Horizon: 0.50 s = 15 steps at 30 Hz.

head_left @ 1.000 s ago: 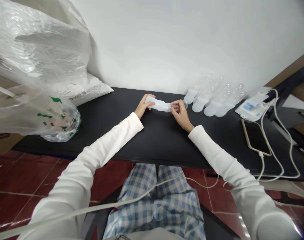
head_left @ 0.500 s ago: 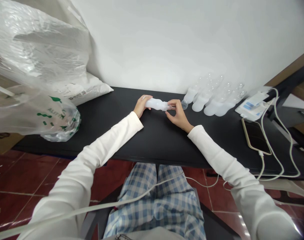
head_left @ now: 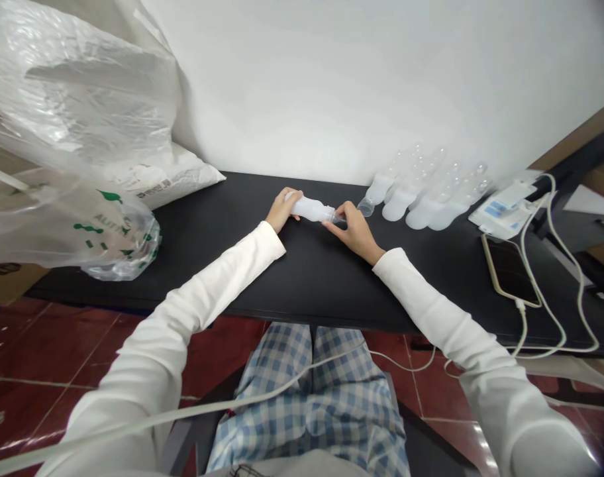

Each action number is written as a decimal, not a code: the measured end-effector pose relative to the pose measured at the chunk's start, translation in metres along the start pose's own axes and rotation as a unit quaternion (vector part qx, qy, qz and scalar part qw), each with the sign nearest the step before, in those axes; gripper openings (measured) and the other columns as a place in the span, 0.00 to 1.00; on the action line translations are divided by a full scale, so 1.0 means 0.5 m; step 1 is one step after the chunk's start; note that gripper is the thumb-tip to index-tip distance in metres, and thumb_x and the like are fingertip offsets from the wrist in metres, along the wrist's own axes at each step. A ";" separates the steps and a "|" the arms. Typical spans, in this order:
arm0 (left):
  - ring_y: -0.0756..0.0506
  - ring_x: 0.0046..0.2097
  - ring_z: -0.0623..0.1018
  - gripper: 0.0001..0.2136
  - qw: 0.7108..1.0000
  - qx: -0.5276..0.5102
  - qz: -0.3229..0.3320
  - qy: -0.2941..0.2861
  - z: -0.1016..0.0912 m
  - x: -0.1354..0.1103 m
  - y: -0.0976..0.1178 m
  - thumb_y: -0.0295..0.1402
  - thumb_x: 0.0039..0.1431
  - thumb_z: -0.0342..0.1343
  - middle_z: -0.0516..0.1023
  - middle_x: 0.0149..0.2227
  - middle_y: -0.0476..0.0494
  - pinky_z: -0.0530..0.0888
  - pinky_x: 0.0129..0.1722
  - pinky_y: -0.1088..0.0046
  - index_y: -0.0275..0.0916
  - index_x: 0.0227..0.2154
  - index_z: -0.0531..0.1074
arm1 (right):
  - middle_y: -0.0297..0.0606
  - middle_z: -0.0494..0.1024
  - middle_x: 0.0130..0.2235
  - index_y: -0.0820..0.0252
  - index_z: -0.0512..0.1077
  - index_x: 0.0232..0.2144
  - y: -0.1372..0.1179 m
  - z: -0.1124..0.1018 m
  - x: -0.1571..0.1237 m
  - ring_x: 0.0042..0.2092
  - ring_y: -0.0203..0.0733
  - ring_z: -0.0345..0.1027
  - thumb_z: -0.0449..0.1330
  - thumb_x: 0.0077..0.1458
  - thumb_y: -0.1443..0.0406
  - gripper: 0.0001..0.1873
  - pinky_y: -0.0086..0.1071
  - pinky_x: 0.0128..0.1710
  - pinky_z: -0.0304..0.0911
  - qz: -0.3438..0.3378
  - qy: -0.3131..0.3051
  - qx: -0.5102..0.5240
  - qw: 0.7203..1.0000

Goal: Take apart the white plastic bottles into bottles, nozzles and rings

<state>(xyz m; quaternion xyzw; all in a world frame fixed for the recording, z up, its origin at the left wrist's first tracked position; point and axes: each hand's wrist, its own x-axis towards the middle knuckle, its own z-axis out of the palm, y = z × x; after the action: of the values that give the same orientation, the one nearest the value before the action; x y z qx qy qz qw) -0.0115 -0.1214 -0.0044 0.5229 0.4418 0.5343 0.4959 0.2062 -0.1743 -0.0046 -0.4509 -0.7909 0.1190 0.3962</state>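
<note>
Thumb edged leftward, our right hand pinches the clear tip while our left hand grips the bottle, best kept steady.

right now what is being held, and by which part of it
A bottle: the left hand grips its white base end, the right hand pinches its clear end.

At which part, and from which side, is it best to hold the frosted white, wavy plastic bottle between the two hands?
Probably around the broad left end of the bottle, coming from the left, as the left hand does: it points sideways, and its right end narrows towards a clear part at the right hand.
</note>
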 end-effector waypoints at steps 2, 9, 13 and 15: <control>0.50 0.30 0.74 0.09 1.000 0.017 0.011 -0.015 0.001 -0.004 0.003 0.39 0.57 0.60 0.74 0.31 0.46 0.69 0.20 0.80 0.38 0.31 0.70 | 0.34 0.67 0.31 0.54 0.59 0.28 -0.001 -0.001 0.002 0.34 0.41 0.60 0.56 0.64 0.48 0.21 0.39 0.40 0.58 0.015 -0.013 -0.032 0.999; 0.50 0.30 0.74 0.08 0.998 0.036 0.022 -0.040 0.005 -0.014 0.009 0.37 0.56 0.59 0.73 0.31 0.46 0.68 0.20 0.79 0.38 0.32 0.71 | 0.38 0.67 0.30 0.55 0.63 0.22 0.008 0.002 0.003 0.35 0.44 0.60 0.39 0.68 0.41 0.34 0.41 0.43 0.54 0.041 -0.014 -0.050 0.998; 0.50 0.30 0.74 0.09 1.000 0.021 0.009 -0.013 0.008 -0.010 0.007 0.38 0.55 0.60 0.74 0.32 0.46 0.68 0.20 0.80 0.38 0.32 0.72 | 0.38 0.67 0.30 0.54 0.62 0.23 0.010 0.006 0.003 0.36 0.45 0.60 0.38 0.68 0.41 0.33 0.41 0.43 0.54 0.035 -0.002 -0.051 0.998; 0.50 0.31 0.74 0.10 1.000 0.009 0.003 0.007 0.008 -0.006 0.004 0.39 0.56 0.60 0.75 0.33 0.45 0.68 0.21 0.79 0.38 0.33 0.71 | 0.37 0.68 0.32 0.54 0.62 0.27 0.007 0.006 0.002 0.36 0.45 0.61 0.40 0.69 0.42 0.29 0.41 0.43 0.54 0.031 -0.009 -0.057 0.998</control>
<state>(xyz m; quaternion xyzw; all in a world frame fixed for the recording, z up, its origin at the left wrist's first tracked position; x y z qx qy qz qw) -0.0080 -0.1248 -0.0027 0.5251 0.4486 0.5355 0.4861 0.2061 -0.1709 -0.0079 -0.4958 -0.7857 0.0898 0.3589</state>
